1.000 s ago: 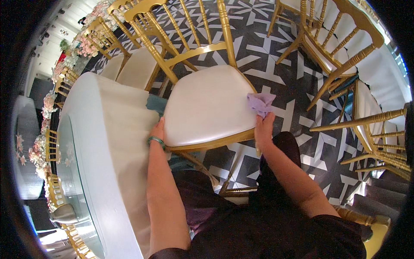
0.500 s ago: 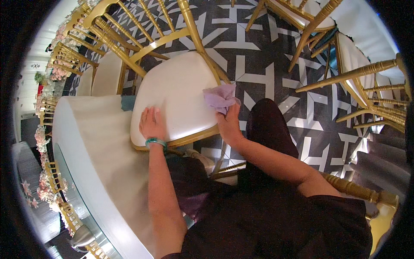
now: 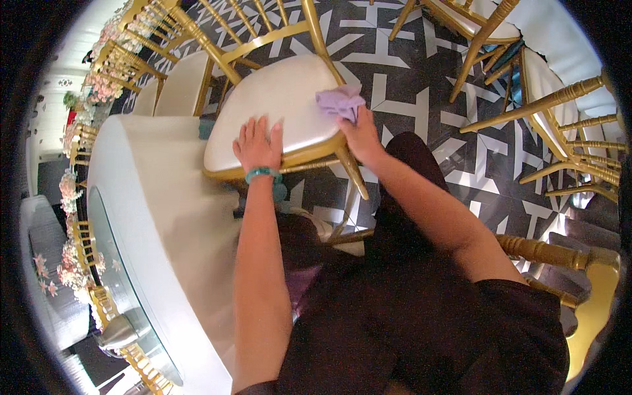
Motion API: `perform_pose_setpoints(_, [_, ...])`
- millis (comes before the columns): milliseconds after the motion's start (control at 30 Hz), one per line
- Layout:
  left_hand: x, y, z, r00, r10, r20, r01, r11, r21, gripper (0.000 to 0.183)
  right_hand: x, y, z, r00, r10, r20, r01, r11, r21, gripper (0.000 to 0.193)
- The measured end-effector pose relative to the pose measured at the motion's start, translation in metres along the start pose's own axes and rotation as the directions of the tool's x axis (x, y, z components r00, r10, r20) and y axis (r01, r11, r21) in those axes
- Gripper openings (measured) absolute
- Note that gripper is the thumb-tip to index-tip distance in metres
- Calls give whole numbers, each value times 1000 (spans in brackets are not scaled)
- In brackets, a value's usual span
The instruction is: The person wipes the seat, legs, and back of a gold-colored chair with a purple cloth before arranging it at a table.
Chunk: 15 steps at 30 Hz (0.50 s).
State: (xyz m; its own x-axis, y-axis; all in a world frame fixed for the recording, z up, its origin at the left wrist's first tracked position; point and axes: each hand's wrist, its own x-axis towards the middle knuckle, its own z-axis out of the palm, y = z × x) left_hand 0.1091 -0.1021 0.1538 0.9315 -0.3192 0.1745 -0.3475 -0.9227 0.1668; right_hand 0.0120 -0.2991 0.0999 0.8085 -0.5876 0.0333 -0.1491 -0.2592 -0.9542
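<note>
In front of me stands a gold chair (image 3: 273, 36) with a spindled back and a white padded seat (image 3: 270, 89). My left hand (image 3: 258, 145) lies on the near left part of the seat, fingers spread; a green bangle (image 3: 262, 172) circles that wrist. At the seat's right edge my right hand (image 3: 361, 135) grips a crumpled lilac cloth (image 3: 339, 102), which rests against the seat's rim. One front leg (image 3: 352, 172) of the chair slants down below the right hand.
On the left, a table (image 3: 108, 158) with a pale cloth reaches up to the chair. Several more gold chairs (image 3: 556, 108) stand at the right, and others (image 3: 184, 85) behind on the left. A chair part (image 3: 546, 253) is close by my right elbow. The floor (image 3: 395, 85) has a black-and-white pattern.
The chair seat now appears higher and its front leg shows. My left hand has shifted right along the near seat edge, fingers wider apart. The right hand and cloth have moved up in view.
</note>
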Motion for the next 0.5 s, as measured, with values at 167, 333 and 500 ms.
perform_pose_setpoints(167, [11, -4, -3, 997, -46, 65, 40, 995, 95, 61, 20, -12, -45, 931, 270, 244, -349, 852, 390, 39])
perform_pose_setpoints(333, [13, -2, 0, 997, -54, 57, 49, 995, 84, 60, 20, 4, -80, 933, 281, 225, -346, 525, 778, 39])
perform_pose_setpoints(500, [15, -7, 8, 1000, -13, -2, 13, 996, 87, 58, 10, 46, -60, 865, 410, 288, -464, 439, 770, 47])
